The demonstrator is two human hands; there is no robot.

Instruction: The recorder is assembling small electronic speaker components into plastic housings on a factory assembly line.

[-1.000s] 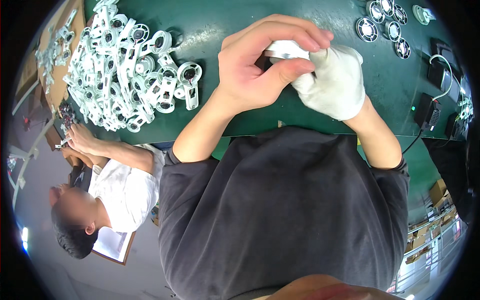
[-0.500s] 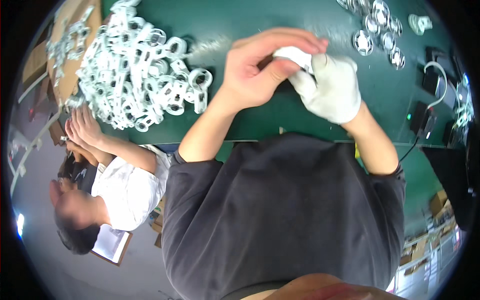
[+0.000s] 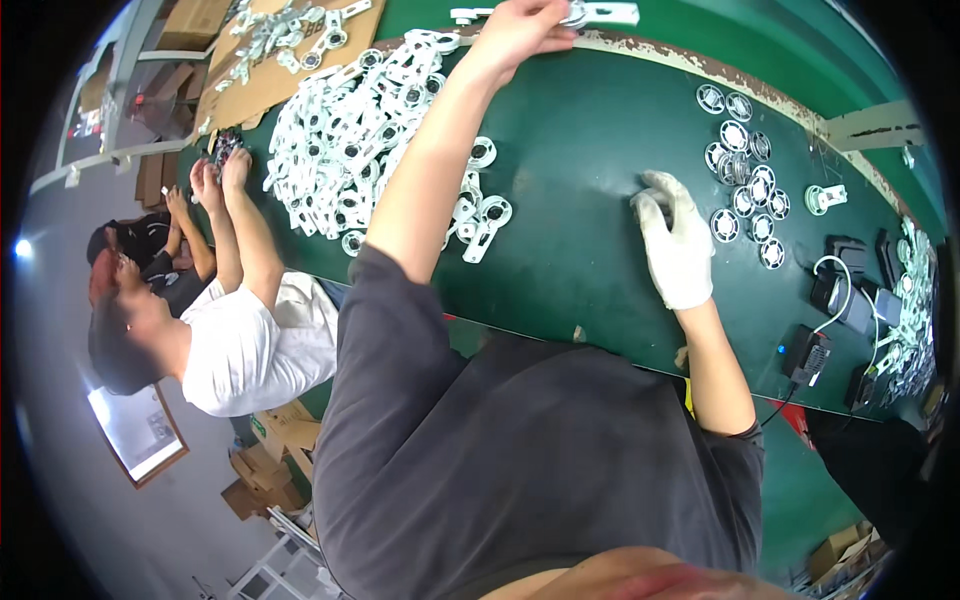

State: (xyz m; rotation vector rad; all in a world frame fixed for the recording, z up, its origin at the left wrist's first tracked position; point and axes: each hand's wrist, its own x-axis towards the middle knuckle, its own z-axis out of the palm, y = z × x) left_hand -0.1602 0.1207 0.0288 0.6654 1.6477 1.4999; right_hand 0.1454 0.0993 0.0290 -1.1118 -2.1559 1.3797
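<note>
My bare left hand (image 3: 520, 40) is stretched to the far edge of the table, its fingers closed on a white plastic part (image 3: 608, 13) with a round end and a straight arm. Another slim white piece (image 3: 468, 16) shows on the other side of that hand, by the far ledge. My right hand (image 3: 676, 245), in a white glove, hovers over or rests on the green table; its fingers are loosely curled and apart, with nothing seen in them. To its right lies a cluster of round silver spoked discs (image 3: 740, 170). Under my left forearm spreads a large heap of white ring-ended parts (image 3: 345, 150).
One white part (image 3: 825, 199) lies apart at the right, near black boxes with a cable (image 3: 805, 352). More parts pile at the right edge (image 3: 910, 320). Cardboard (image 3: 285, 75) with parts lies far left. A co-worker in a white shirt (image 3: 255, 350) handles things there.
My hands, together round a white thing before, have separated. The left has reached to the far edge; the right has drawn back toward me. My view has shifted.
</note>
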